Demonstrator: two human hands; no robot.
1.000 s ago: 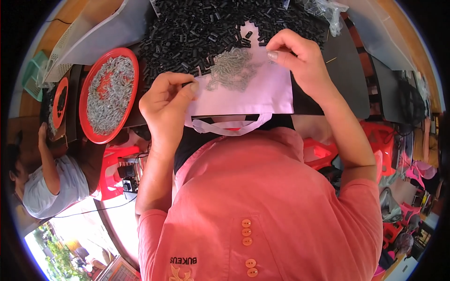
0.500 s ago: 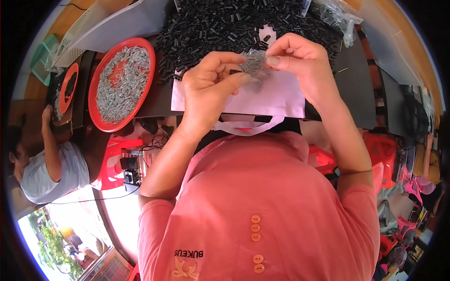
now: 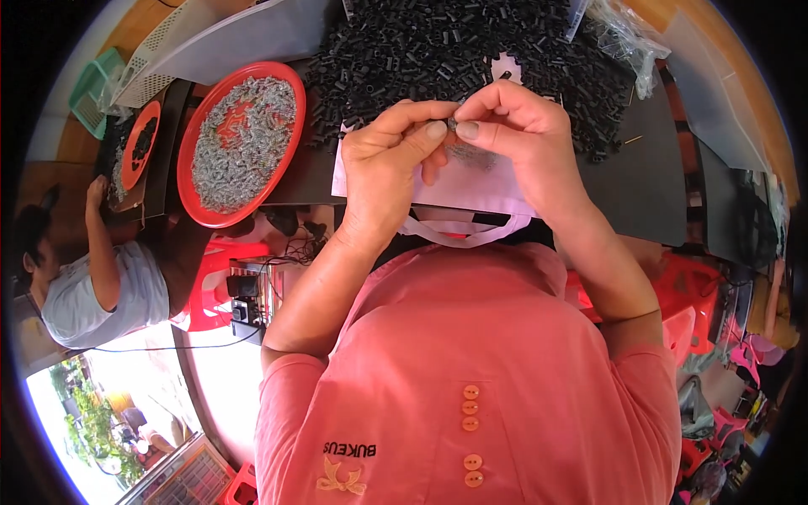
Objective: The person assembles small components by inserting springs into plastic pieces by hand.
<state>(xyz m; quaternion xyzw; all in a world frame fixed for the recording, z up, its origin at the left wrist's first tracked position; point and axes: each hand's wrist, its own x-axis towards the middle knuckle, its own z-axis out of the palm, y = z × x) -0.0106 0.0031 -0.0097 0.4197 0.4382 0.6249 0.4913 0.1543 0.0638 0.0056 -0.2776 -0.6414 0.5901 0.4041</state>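
Note:
Above a pale pink cloth bag (image 3: 505, 192), my hands meet fingertip to fingertip. My left hand (image 3: 391, 143) is closed, thumb against forefinger, at a small dark part (image 3: 451, 124). Facing it, my right hand (image 3: 518, 126) pinches the other side of that spot, where a bit of metal seems to show; the fingertips hide most of it. Just below the fingers, a small heap of silvery metal pieces, like little springs (image 3: 473, 156), lies on the bag, partly covered by my hands. Beyond them spreads a large pile of short black plastic parts (image 3: 404, 59).
At left, a red round tray (image 3: 187, 160) holds many silvery pieces. Clear plastic wrap (image 3: 635, 50) lies at the back right of the dark table (image 3: 648, 185). Another person (image 3: 109, 286) sits at far left by an orange tray (image 3: 135, 172). Red stools (image 3: 686, 290) stand behind.
My fingertips have come together around the small dark part, which was in my left hand. My right hand has moved off the silvery heap. The whole view has shifted slightly.

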